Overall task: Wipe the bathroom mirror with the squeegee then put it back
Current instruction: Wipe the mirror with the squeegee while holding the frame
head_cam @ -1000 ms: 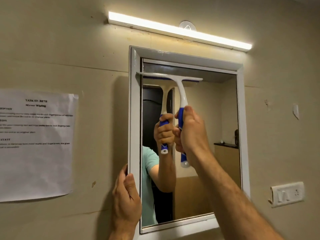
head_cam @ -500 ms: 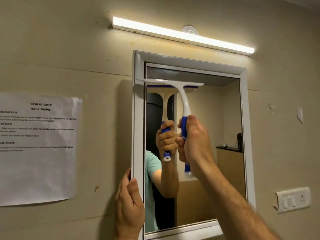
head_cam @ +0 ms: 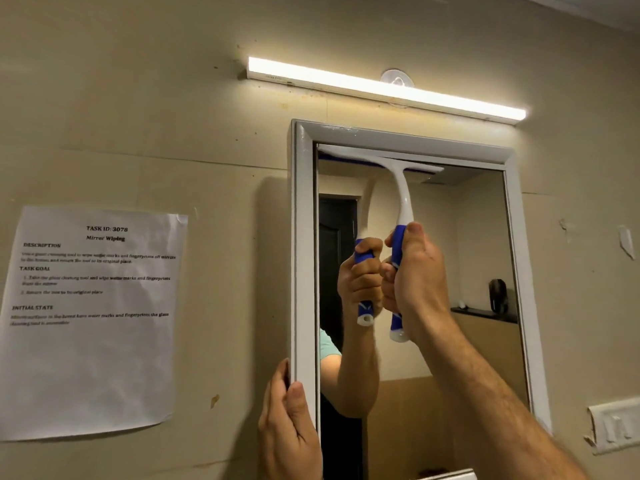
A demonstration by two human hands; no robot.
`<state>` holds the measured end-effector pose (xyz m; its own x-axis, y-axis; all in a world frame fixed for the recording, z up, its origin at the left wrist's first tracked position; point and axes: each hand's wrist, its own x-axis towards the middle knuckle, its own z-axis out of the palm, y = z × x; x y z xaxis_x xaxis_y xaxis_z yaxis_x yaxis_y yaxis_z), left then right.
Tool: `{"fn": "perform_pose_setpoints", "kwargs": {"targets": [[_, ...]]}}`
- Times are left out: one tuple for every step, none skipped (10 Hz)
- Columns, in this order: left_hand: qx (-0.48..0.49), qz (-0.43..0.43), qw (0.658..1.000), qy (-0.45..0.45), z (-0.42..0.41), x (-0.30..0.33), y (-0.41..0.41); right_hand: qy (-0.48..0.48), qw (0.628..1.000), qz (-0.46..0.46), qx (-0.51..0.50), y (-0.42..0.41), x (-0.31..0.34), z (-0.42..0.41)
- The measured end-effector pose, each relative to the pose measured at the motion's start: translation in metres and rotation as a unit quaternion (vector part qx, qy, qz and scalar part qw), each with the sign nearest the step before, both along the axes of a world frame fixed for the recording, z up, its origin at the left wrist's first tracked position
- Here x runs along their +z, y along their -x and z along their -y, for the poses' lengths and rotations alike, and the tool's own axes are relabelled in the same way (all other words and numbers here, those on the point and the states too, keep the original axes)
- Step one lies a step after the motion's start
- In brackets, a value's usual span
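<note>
Nearest, low centre: left hand (head_cam: 289,420) clasped on the outer left edge of the mirror frame (head_cam: 302,271), thumb laid over the white front face, fingers wrapped behind the edge against the wall.

Right forearm rising from lower right. Right hand (head_cam: 414,271) closed in a fist round the blue grip of the squeegee (head_cam: 401,199), thumb uppermost, white butt end of the handle showing below the fist.

Squeegee upright; white neck curving up from the grip to the crossbar. Blade at the very top of the mirror (head_cam: 433,254), against the glass just under the upper frame rail, running from the top-left corner of the glass to past the middle. Dark blue strip visible along the blade edge.

In the glass: reflection of the gripping hand and handle, a teal sleeve, a dark door, a shelf with a small dark object.

Wall behind, beige. Printed paper sheet (head_cam: 93,320) fixed left of the mirror, headed "TASK ID: 3078 Mirror Wiping". Lit tube light (head_cam: 384,88) mounted above the frame, tilted in view. White switch plate (head_cam: 614,427) at lower right, well apart from the frame.
</note>
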<state>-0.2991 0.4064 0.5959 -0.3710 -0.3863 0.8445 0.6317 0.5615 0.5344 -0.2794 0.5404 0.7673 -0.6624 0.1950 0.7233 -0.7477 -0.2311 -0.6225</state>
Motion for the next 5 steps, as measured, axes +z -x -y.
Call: {"fn": "perform_pose_setpoints", "kwargs": {"targets": [[0.006, -0.013, 1.0, 0.011, 0.0023, 0.0017, 0.0003, -0.013, 1.0, 0.0, -0.027, 0.0002, -0.0003, -0.0014], [-0.015, -0.016, 1.0, 0.012, 0.0032, -0.0014, 0.0017, -0.024, 0.999, 0.006, -0.038, -0.0035, -0.0006, -0.0021], [-0.011, -0.024, 1.0, 0.014, 0.0027, -0.0023, 0.0034, -0.043, 0.998, -0.003, -0.041, -0.0067, 0.0009, -0.0043], [-0.018, -0.018, 0.999, 0.023, 0.004, -0.0033, 0.0048, -0.043, 0.998, -0.001, -0.051, -0.0087, 0.0023, -0.0046], [-0.019, -0.015, 1.0, 0.011, 0.0048, -0.0075, 0.007, -0.043, 0.997, 0.004, -0.059, -0.0067, 0.002, -0.0031]]}}
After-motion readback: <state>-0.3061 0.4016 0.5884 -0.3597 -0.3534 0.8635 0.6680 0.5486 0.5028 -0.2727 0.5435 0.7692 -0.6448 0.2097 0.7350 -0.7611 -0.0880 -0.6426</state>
